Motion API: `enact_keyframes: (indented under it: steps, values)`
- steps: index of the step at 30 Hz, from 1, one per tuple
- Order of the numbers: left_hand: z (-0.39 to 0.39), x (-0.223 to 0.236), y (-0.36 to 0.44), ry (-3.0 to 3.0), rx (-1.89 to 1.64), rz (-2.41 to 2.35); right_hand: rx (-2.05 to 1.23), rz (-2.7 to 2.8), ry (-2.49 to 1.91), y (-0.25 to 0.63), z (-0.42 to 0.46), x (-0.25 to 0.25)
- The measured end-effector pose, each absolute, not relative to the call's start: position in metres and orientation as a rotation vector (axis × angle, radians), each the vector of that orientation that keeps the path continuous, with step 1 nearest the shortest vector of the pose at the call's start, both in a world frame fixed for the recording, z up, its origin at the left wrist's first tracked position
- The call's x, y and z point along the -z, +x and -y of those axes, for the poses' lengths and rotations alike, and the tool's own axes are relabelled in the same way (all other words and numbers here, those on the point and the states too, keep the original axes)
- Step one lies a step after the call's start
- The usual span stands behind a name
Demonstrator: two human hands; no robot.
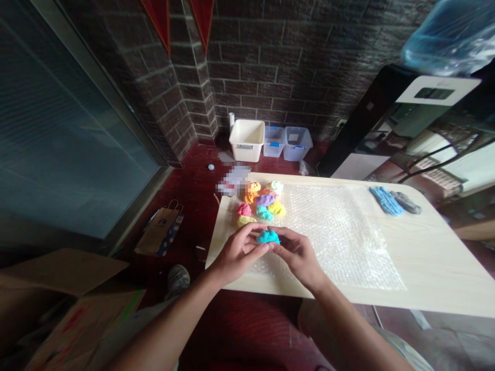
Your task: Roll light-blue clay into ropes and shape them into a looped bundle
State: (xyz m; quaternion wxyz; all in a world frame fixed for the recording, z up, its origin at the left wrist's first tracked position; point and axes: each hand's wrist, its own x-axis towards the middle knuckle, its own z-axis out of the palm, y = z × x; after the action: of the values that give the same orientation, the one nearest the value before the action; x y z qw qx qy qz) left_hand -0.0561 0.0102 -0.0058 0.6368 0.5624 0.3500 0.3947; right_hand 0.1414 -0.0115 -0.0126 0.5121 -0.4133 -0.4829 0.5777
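Between my two hands is a turquoise balled-up bundle (268, 237), soft and wrinkled like rolled fabric; its exact kind is unclear. My left hand (242, 253) grips its left side, with fingers behind and thumb in front. From the right, the curled fingers and thumb of my right hand (299, 252) close on the same bundle. Just beyond lie several similar bundles: a pink one (244, 209), a purple one (266, 200), a bright yellow one (277, 208), another turquoise one (264, 213) and an orange one (250, 196). A pale yellow bundle (246, 220) lies partly behind my left hand.
Bubble wrap (332, 232) covers much of the pale wooden table (436, 263). A blue knitted-looking piece (386, 201) and a grey one (406, 202) lie at its far right. Bins (247, 149) stand by the wall; a cardboard box (85, 319) is at lower left.
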Motion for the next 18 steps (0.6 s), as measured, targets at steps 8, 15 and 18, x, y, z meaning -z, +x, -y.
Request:
enact_keyframes:
  steps: [8,15,18]
  values:
    - [-0.014,0.008,-0.055,1.245,-0.933,-0.895,-1.352,1.183,-0.978,0.142,0.011,0.019]
    - [-0.016,-0.003,-0.06,1.34,-0.935,-0.938,-1.403,1.172,-1.009,0.141,0.014,0.009]
    - [-0.015,-0.006,-0.06,1.353,-0.918,-0.921,-1.501,1.137,-0.964,0.14,0.014,0.001]
